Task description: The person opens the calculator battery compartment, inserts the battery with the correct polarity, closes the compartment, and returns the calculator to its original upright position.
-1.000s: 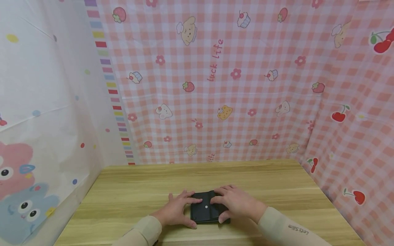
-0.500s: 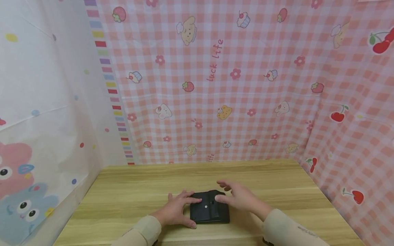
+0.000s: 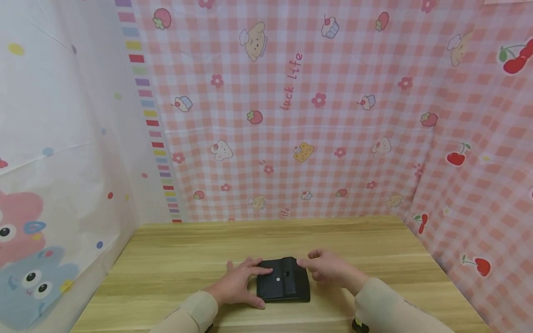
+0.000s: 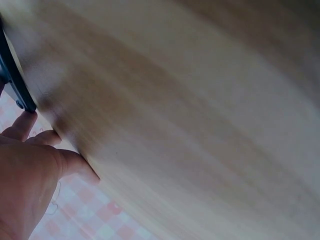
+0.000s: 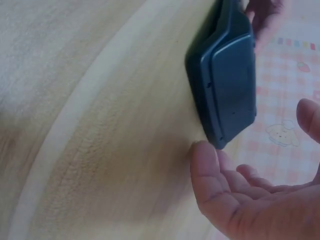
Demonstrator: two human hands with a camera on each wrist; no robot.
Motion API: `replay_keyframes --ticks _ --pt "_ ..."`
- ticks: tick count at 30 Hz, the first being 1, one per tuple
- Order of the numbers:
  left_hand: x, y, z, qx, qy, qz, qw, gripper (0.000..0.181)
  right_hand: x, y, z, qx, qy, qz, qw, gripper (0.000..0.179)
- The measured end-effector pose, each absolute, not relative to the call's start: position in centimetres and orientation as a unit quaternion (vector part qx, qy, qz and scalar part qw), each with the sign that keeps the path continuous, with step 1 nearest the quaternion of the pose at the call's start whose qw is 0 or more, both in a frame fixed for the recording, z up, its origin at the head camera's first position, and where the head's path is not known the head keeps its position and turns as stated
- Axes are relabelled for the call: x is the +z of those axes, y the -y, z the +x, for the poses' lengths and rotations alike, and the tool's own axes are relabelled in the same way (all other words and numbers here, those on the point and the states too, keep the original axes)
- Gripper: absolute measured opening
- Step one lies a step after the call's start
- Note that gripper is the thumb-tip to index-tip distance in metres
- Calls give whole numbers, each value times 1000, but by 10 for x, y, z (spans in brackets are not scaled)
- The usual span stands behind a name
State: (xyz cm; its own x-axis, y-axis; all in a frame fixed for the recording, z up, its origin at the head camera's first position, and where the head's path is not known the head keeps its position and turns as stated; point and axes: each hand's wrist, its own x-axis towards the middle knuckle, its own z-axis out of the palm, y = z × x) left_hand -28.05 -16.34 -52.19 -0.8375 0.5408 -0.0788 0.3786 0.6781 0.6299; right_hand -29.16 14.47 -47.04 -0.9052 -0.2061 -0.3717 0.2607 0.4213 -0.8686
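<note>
A flat black plastic device (image 3: 272, 282) with a raised strip, a small notch and a white round dot lies on the table. My left hand (image 3: 239, 283) rests at its left side, fingers spread. One finger lies on the device's top and the thumb touches near its front left corner. In the left wrist view, the left hand (image 4: 30, 165) has a fingertip against the device's dark edge (image 4: 14, 75). My right hand (image 3: 326, 267) hovers at the device's right edge, fingers loosely bent and nothing visible in them. The right wrist view shows the thumb apart from the fingers, near the device's casing (image 5: 232, 85).
Beneath everything is a wood-grain table (image 3: 187, 245). A pink checked cloth (image 3: 233, 134) hangs behind it and on the right, and a white printed cloth (image 3: 83, 185) hangs on the left. A small dark object (image 3: 359, 325) shows under the right sleeve.
My right hand has lifted off the right part of the device and shifted right, uncovering the notch in the raised strip. The left hand and the device stay in place.
</note>
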Motion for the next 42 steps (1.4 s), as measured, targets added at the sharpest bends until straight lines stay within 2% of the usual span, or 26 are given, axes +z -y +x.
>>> replay_keyframes --ticks 6,13,21,42 --pt "-521 163 -281 309 -908 250 134 83 -474 -142 -294 -534 -805 41 256 80" --pt "-521 163 -281 306 -909 251 134 83 -474 -136 -297 -457 -850 39 259 101" --pt "-525 164 -284 296 -912 252 130 83 -468 -126 -297 -408 -870 34 276 89" --pt "-523 163 -282 300 -910 255 128 82 -475 -115 -302 -393 -876 49 275 87"
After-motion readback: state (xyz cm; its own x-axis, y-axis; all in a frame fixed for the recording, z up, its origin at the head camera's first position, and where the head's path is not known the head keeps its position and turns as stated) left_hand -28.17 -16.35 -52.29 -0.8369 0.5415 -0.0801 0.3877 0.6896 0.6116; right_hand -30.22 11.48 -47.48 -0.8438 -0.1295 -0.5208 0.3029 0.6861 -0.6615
